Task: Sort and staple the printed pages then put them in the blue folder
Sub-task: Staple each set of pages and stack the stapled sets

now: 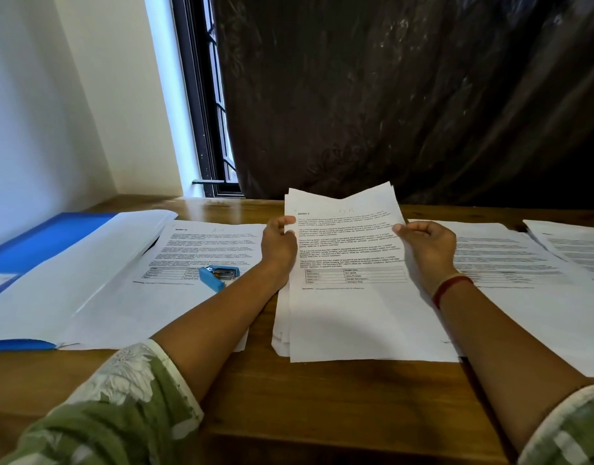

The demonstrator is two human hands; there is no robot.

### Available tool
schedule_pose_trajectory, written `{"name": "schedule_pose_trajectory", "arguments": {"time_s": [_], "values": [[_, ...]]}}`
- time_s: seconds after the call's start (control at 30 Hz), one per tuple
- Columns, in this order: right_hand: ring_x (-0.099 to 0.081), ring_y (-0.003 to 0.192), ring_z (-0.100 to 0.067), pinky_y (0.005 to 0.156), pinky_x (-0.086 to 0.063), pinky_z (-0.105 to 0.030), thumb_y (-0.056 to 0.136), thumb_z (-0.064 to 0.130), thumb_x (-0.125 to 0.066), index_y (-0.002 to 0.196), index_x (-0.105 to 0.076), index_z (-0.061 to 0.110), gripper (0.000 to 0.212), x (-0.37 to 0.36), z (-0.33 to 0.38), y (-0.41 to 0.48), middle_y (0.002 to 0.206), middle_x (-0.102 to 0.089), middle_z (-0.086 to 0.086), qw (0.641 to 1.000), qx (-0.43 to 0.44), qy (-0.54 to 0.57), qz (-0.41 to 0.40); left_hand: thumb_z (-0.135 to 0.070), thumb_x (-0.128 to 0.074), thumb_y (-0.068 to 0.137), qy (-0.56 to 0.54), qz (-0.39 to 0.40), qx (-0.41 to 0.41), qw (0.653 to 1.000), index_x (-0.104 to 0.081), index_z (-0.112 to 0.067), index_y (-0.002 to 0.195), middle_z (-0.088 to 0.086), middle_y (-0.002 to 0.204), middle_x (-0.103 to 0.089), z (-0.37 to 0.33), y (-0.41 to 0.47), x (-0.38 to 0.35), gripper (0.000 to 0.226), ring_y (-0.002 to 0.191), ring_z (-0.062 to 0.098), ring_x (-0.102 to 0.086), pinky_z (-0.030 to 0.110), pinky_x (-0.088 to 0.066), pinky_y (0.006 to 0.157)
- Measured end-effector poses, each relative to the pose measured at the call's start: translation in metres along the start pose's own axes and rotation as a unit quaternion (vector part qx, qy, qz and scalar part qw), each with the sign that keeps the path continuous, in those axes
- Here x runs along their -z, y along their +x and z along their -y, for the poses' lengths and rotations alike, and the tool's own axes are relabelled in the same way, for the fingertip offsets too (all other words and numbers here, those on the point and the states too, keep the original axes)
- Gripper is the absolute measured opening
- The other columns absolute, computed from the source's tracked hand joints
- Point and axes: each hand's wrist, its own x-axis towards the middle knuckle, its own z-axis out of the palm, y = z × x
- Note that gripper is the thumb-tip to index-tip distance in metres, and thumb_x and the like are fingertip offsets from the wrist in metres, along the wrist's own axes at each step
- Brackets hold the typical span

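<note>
Both hands grip one sheaf of printed pages [347, 263] at mid-table — left hand [278, 245] pinching its left edge, right hand [429, 245] its right; long axis runs away from the person, heading at the far end; bottom edge rests on the wooden table [305, 397].

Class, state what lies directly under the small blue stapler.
The small blue stapler sits on a printed white page, covering part of its printed table. Anything beneath that page is hidden by it.

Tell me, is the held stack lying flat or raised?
Raised at the far end: left hand and right hand grip the stack, near edge on the table.
</note>
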Motion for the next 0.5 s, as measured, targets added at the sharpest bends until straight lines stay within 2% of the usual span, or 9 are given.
{"name": "schedule_pose_trajectory", "arguments": {"time_s": [0.1, 0.17, 0.3, 0.4, 0.5], "values": [[-0.067, 0.058, -0.008, 0.059, -0.053, -0.017, 0.081, 0.001, -0.072, 0.081, -0.062, 0.004, 0.01, 0.001, 0.002, -0.001, 0.063, -0.07, 0.003, 0.998, -0.013, 0.057, 0.022, -0.013, -0.048, 0.099, -0.004, -0.002, -0.006, 1.0, -0.053, -0.013, 0.121, 0.0, 0.107, -0.06, 0.0, 0.003, 0.0, 0.022, 0.079, 0.009, -0.058, 0.021, -0.05, 0.064], [-0.07, 0.065, -0.01, 0.061, -0.055, -0.02, 0.085, 0.005, -0.07, 0.082, -0.064, 0.004, 0.007, 0.002, 0.002, 0.001, 0.067, -0.072, 0.003, 0.997, -0.024, 0.062, 0.036, -0.015, -0.052, 0.098, -0.015, 0.001, -0.003, 1.0, -0.05, -0.013, 0.122, 0.001, 0.108, -0.06, 0.0, 0.003, 0.0, 0.025, 0.081, 0.009, -0.059, 0.02, -0.049, 0.064], [-0.069, 0.08, -0.014, 0.065, -0.055, -0.022, 0.093, 0.012, -0.061, 0.09, -0.067, 0.013, 0.007, 0.002, 0.003, 0.006, 0.089, -0.072, 0.0, 0.995, -0.031, 0.012, 0.09, -0.007, -0.055, 0.096, -0.032, 0.009, 0.011, 0.999, -0.043, -0.014, 0.125, -0.002, 0.111, -0.056, 0.001, 0.004, 0.0, 0.032, 0.082, 0.008, -0.058, 0.018, -0.048, 0.062], [-0.067, 0.091, -0.02, 0.076, -0.052, -0.03, 0.097, 0.013, -0.052, 0.094, -0.067, 0.02, 0.016, 0.003, 0.004, 0.013, 0.1, -0.071, -0.001, 0.986, -0.049, -0.067, 0.144, -0.001, -0.056, 0.093, -0.012, 0.017, 0.007, 1.0, -0.039, -0.016, 0.127, -0.001, 0.117, -0.056, 0.003, 0.005, 0.0, 0.04, 0.085, 0.008, -0.058, 0.017, -0.048, 0.061], [-0.069, 0.092, -0.024, 0.078, -0.053, -0.032, 0.093, 0.004, -0.05, 0.102, -0.067, 0.013, 0.021, 0.007, 0.002, 0.017, 0.102, -0.073, -0.004, 0.971, -0.08, -0.099, 0.2, -0.008, -0.063, 0.091, 0.013, 0.033, -0.019, 0.999, -0.037, -0.019, 0.128, -0.007, 0.109, -0.054, 0.0, 0.002, 0.001, 0.046, 0.078, 0.005, -0.055, 0.012, -0.044, 0.054]]}}
